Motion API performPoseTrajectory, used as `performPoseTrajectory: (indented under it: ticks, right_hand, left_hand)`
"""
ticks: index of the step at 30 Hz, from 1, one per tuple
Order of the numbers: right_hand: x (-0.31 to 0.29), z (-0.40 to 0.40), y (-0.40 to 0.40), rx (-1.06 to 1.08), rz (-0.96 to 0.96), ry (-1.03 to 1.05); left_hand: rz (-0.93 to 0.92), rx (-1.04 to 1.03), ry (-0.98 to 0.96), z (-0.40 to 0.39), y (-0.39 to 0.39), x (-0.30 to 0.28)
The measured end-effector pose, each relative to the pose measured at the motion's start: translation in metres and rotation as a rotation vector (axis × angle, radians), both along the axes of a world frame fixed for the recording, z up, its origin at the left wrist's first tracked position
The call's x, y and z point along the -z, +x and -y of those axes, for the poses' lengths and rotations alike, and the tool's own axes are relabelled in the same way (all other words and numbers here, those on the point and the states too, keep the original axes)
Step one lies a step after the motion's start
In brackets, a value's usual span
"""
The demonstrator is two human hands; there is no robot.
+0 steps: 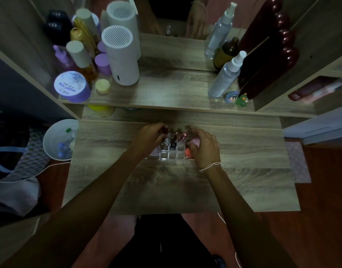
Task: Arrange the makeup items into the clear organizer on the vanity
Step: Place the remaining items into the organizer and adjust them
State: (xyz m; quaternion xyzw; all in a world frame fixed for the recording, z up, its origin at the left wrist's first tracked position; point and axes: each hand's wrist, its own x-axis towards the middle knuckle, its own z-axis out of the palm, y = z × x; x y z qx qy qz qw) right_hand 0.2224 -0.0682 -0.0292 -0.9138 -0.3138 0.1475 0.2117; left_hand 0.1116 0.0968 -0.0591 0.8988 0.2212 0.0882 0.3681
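A clear organizer [172, 154] with small square compartments sits mid-vanity on the wooden pull-out surface. Two or three lipstick tubes [182, 136] stand in its back slots, beside a dark-capped tube [173, 144]. My left hand [148, 137] is over the organizer's left rear corner, fingers closed on a dark red lipstick tube [165, 129] held upright. My right hand [204, 147] rests on the organizer's right side, fingers closed around a pink sponge [195, 143]. An orange sponge [188, 152] lies just below it in the right compartment.
The upper shelf [166, 97] carries a white cylindrical appliance [123, 57], purple jars [72, 87], golden bottles and spray bottles [225, 74], plus two small figurines [236, 97]. A white bin [59, 140] stands left of the vanity. A mirror is at the back.
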Motion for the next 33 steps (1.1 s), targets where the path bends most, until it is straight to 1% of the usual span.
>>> performPoseTrajectory:
  ticks: [7, 11, 15, 19, 24, 29, 33]
  right_hand:
    - [-0.0001, 0.0026, 0.0008, -0.003, 0.011, 0.013]
    - [0.0010, 0.0041, 0.0017, -0.016, 0.029, -0.041]
    - [0.0007, 0.0051, 0.0015, -0.024, 0.023, -0.045]
    - [-0.0004, 0.0055, -0.0003, -0.006, 0.021, -0.003]
    - [0.0025, 0.0062, 0.0001, 0.001, 0.021, -0.033]
    - [0.0017, 0.0047, -0.0011, 0.017, 0.008, -0.024]
    - [0.0017, 0.0049, -0.0015, 0.017, 0.012, -0.010]
  left_hand:
    - [0.026, 0.034, 0.039, 0.0022, -0.0002, -0.0039]
    - [0.023, 0.048, 0.067, 0.0027, -0.0028, -0.0034]
    - [0.030, 0.063, 0.063, 0.0013, -0.0047, -0.0026]
    - [0.031, 0.073, 0.072, 0.0013, -0.0046, -0.0015]
    - [0.020, 0.068, 0.058, 0.0015, -0.0050, 0.0001]
    - [-0.009, 0.063, 0.054, -0.0001, -0.0047, 0.0028]
    - [0.004, 0.056, 0.057, -0.0011, -0.0044, 0.0034]
